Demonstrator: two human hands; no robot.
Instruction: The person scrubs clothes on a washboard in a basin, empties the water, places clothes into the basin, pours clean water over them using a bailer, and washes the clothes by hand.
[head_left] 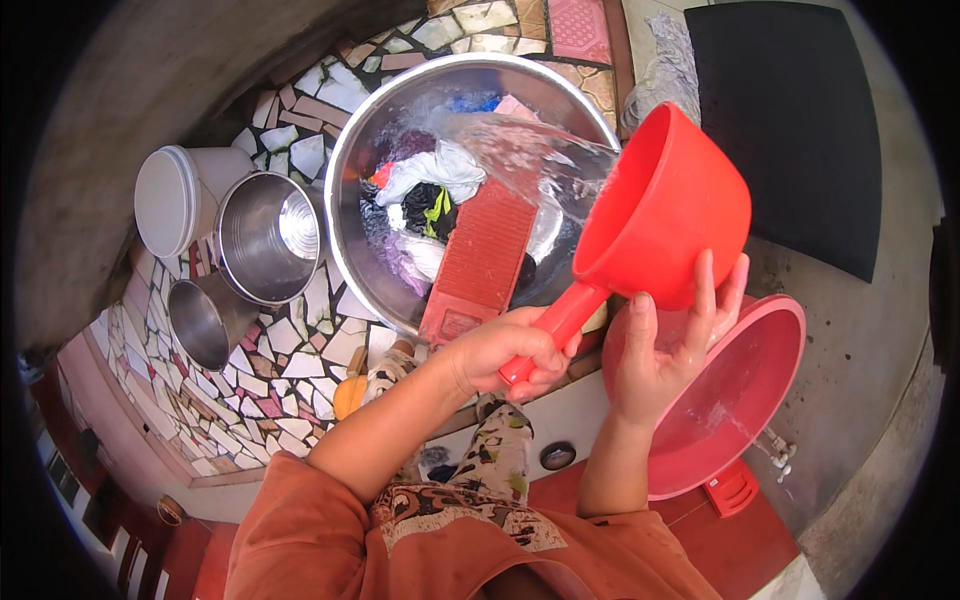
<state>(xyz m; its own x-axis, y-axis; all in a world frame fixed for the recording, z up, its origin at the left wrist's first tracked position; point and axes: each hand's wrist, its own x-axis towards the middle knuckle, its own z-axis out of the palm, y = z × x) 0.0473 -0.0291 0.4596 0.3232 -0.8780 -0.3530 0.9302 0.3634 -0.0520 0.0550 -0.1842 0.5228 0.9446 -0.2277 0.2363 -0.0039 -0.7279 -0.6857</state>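
Observation:
My left hand (508, 358) is wrapped round the handle of a red plastic water dipper (690, 190). With its fingers spread, my right hand (675, 345) touches the underside of the dipper's bowl. The dipper is tipped to the left. Water (535, 155) streams from its mouth into a large round metal basin (338, 215). Inside the basin lie wet clothes (435, 172), white, purple and black. A red ridged washboard (487, 250) slants across them, its near end at the basin's rim.
At right, a pink tub (715, 420) stands beneath a tap (778, 455) with water running. Left of the basin are a white bucket (165, 200), a metal pot (270, 238) and a smaller metal pot (205, 325). A dark panel (785, 130) lies at far right. Broken-tile paving (300, 360) covers the floor.

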